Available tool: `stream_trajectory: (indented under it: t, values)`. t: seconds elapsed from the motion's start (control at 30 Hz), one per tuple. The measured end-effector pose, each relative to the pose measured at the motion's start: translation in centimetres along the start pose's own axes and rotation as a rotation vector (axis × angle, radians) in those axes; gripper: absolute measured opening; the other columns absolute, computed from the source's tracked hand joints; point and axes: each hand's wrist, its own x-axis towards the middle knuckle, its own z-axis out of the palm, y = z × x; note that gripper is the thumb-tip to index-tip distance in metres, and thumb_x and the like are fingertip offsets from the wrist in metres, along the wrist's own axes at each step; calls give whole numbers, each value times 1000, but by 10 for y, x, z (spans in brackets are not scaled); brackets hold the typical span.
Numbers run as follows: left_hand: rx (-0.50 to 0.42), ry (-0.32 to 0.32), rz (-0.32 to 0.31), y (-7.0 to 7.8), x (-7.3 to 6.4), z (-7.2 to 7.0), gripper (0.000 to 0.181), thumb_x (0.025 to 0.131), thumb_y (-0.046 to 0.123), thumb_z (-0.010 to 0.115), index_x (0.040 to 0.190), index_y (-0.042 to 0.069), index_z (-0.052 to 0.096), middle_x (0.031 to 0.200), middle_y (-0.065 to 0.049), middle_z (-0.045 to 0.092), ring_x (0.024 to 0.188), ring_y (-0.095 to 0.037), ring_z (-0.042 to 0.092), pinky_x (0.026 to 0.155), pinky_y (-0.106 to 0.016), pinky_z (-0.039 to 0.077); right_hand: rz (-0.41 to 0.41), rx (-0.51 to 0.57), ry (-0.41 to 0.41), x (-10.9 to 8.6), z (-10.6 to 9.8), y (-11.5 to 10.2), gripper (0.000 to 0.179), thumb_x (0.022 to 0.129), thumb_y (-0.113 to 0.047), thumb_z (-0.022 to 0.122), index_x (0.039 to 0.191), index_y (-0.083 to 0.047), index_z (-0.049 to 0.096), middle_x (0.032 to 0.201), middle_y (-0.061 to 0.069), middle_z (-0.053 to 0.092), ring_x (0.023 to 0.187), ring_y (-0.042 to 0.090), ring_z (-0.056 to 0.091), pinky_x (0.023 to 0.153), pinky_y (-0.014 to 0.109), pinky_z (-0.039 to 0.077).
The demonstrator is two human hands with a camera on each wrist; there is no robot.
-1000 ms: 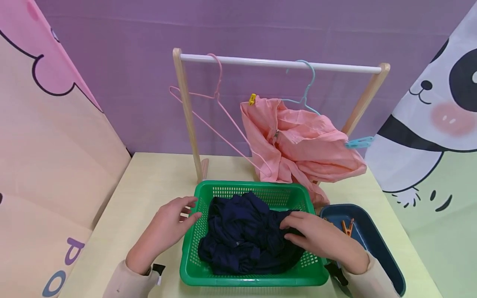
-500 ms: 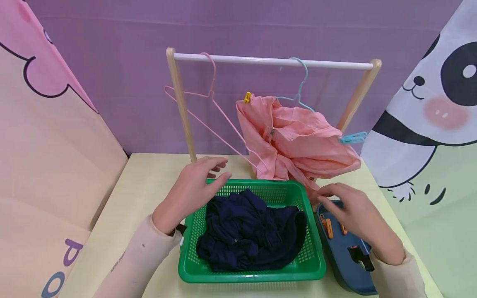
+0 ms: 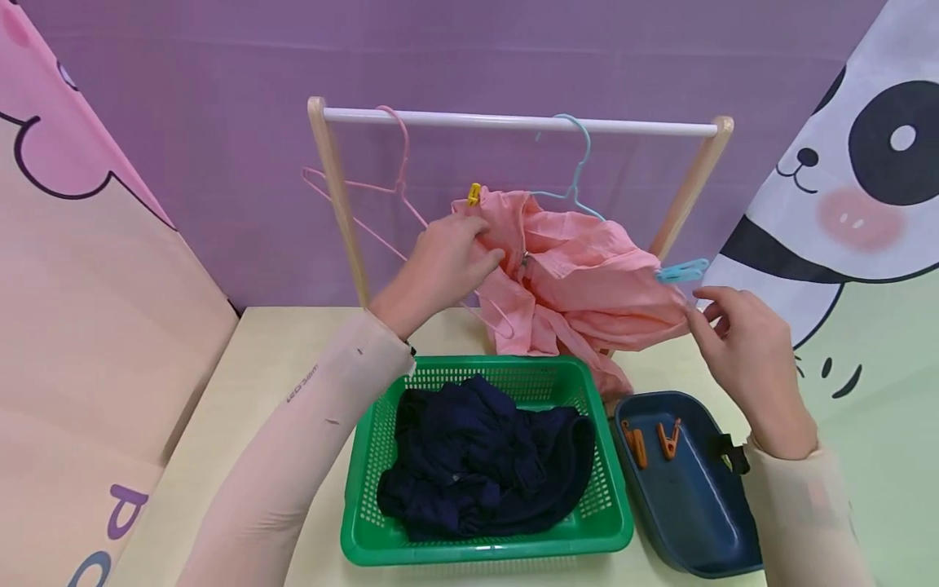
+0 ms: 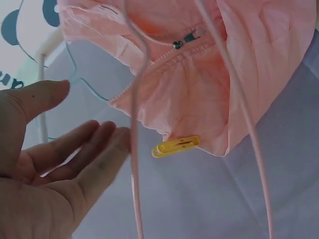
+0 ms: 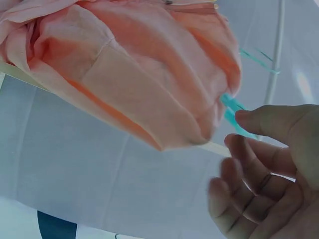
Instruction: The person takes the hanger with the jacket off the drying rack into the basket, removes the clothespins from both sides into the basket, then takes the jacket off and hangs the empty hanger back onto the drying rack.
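Note:
A pink zippered garment point(image 3: 587, 273) hangs bunched from a turquoise hanger point(image 3: 579, 169). A yellow clothespin point(image 4: 175, 146) is clipped at its left end and a light-blue clothespin point(image 3: 682, 271) at its right end. My left hand point(image 3: 449, 259) is at the garment's left side, fingers loosely bent, holding nothing. In the left wrist view, its fingertips lie right by the pink hanger point(image 4: 134, 109); contact cannot be told. My right hand point(image 3: 751, 350) is beside the garment's right end, just below the light-blue clothespin. Its fingers are loosely bent, with nothing visibly gripped.
A rack with a white rail point(image 3: 513, 121) and wooden posts carries both hangers. In front, a green basket point(image 3: 487, 553) holds dark navy clothing point(image 3: 484, 465). To its right, a dark-blue tray point(image 3: 697, 522) contains orange clothespins point(image 3: 668, 439). A purple backdrop point(image 3: 220, 163) stands behind.
Both hands have risen from around the basket toward the hanging garment, the left to its left side, the right to its right end. The navy clothing stays in the basket.

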Motion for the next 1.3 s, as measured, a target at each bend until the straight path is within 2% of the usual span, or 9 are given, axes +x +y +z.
stream_trajectory:
  t: [0.07, 0.23, 0.37, 0.53, 0.67, 0.77, 0.9, 1.07, 1.3]
  values:
    - [14, -16, -30, -1, 8, 1, 27, 96, 25, 66, 110, 2, 66, 87, -9, 60, 75, -22, 54, 67, -32, 49, 15, -6, -37, 5, 3, 1, 32, 93, -17, 73, 119, 3, 68, 82, 16, 61, 68, 26, 50, 53, 36, 42]
    - [9, -47, -97, -3, 19, 3, 20, 98, 22, 65, 100, 3, 63, 82, -9, 55, 68, -21, 56, 59, -29, 48, 23, -11, -114, 13, 8, 3, 26, 96, -19, 69, 115, -1, 70, 74, 11, 57, 61, 24, 45, 47, 35, 38]
    - [-24, -56, -168, -7, 22, 5, 16, 99, 20, 64, 102, 4, 61, 84, -10, 55, 64, -21, 58, 56, -27, 51, -16, -2, -103, 15, 13, 5, 18, 97, -14, 67, 107, 0, 71, 70, 9, 55, 58, 23, 45, 48, 36, 38]
    - [-22, -44, -219, -17, 24, 6, 17, 99, 18, 64, 108, 4, 64, 86, -8, 57, 73, -22, 58, 60, -28, 54, -64, 20, -18, 14, 15, 9, 12, 96, -9, 67, 99, 2, 70, 69, 10, 54, 56, 23, 44, 50, 34, 36]
    - [19, -21, -222, -24, 25, 5, 13, 99, 15, 62, 99, 2, 65, 82, -10, 57, 76, -24, 57, 62, -31, 52, -63, 33, 38, 13, 14, 12, 13, 96, -11, 67, 97, 2, 70, 68, 9, 53, 57, 22, 42, 52, 29, 31]
    - [62, 17, -197, -27, 26, 3, 13, 98, 12, 59, 94, 0, 63, 84, -13, 57, 81, -28, 57, 68, -36, 52, -68, 36, 86, 14, 13, 14, 12, 96, -10, 68, 96, 2, 70, 69, 10, 53, 59, 20, 42, 53, 26, 30]
    - [88, 43, -178, -29, 28, 2, 19, 98, 13, 60, 105, -5, 62, 96, -18, 61, 93, -34, 59, 79, -42, 52, -79, 53, 141, 15, 11, 19, 9, 94, -9, 69, 93, 1, 70, 68, 8, 55, 59, 10, 39, 54, 23, 28]
    - [112, 46, -187, -28, 29, 1, 29, 98, 13, 62, 116, -9, 60, 112, -23, 61, 107, -37, 59, 91, -46, 52, -77, 87, 158, 15, 7, 28, 8, 94, -9, 70, 93, -2, 72, 66, 5, 58, 57, -4, 36, 53, 17, 27]
    - [109, 61, -186, -29, 31, 2, 30, 99, 13, 61, 118, -10, 60, 116, -25, 59, 112, -39, 57, 94, -48, 50, -80, 88, 186, 15, 6, 34, 8, 93, -7, 71, 96, 0, 73, 66, 6, 56, 59, -2, 35, 53, 14, 26]
